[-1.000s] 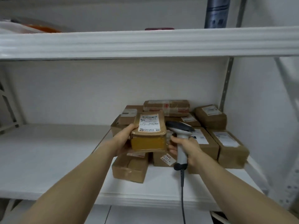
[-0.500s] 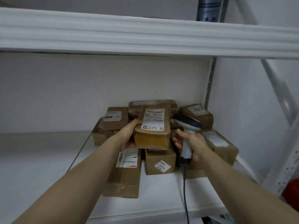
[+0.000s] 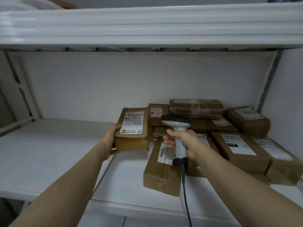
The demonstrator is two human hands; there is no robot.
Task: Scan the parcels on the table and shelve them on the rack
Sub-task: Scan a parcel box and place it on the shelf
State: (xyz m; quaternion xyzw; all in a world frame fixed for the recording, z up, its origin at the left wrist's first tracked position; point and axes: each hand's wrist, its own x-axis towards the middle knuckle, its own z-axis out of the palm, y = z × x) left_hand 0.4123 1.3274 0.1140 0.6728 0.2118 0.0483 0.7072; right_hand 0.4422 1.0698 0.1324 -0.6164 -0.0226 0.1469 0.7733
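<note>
On the rack's middle shelf (image 3: 49, 153), below the upper shelf (image 3: 147, 25), both hands were in use.

L hand (image 3: 109, 141): thumb and fingers were curled round the lower-left corner of a brown parcel (image 3: 131, 143), clamped on it. The parcel was held above the shelf deck, approx. at centre, tilted back, w/ its white label (image 3: 133, 122) facing the camera. Whether its far edge touched the boxes behind could not be told.

R hand (image 3: 186, 142): fingers were wrapped tight round the grey handle of the barcode scanner (image 3: 176, 120). The scanner's dark head sat just right of the held parcel, level w/ the label. A dark cable (image 3: 185, 202) ran from the handle base down past the shelf's front edge.

Stored parcels occupied the right half of the shelf, back to the rear wall. A long box (image 3: 161, 176) lay nearest the front, label up, below the R hand. A flat box (image 3: 240, 149) lay to its right, label up. A taped box (image 3: 196, 108) sat on top of the rear stack. A further box (image 3: 249, 119) lay in the rear right corner, next to the upright.
</note>
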